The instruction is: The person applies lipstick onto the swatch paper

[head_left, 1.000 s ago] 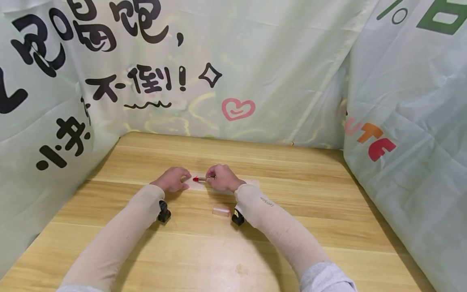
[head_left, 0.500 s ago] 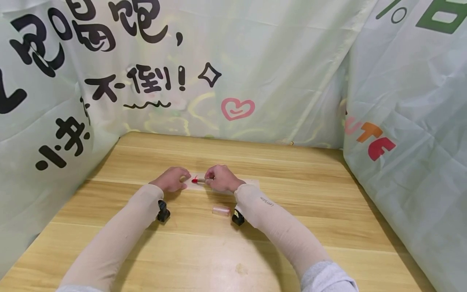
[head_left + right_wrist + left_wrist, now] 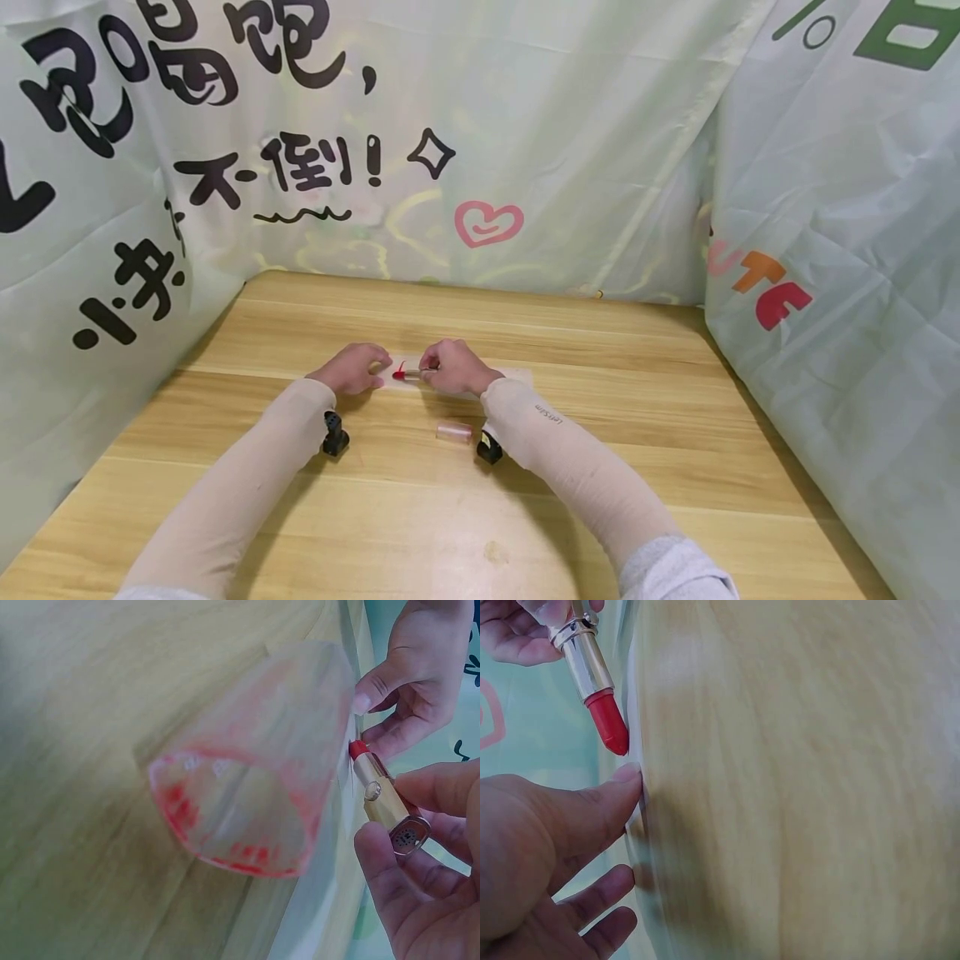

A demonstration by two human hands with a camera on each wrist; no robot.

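My right hand (image 3: 459, 367) pinches a lipstick (image 3: 388, 802) with a gold tube and a red bullet between thumb and fingers. Its tip points left and is at the pale paper strip (image 3: 517, 379) on the table, though a slight gap cannot be ruled out. A short red mark (image 3: 402, 365) shows on the paper just beyond the tip. At the strip's left end rests my left hand (image 3: 352, 368), thumb and fingers spread and lightly bent, the thumb (image 3: 607, 799) touching the paper close to the red bullet (image 3: 609, 724). Part of the strip is hidden beneath my right hand.
Nearer to me lies a clear pinkish lipstick cap (image 3: 454, 432) on its side, red smears inside its rim in the right wrist view. The wooden table (image 3: 420, 517) is bordered by printed cloth (image 3: 600, 167) at the back and both sides.
The lipstick tip has shifted slightly toward me and to the left in my right hand. A thin red mark has appeared on the paper behind it. My left hand has stayed practically still.
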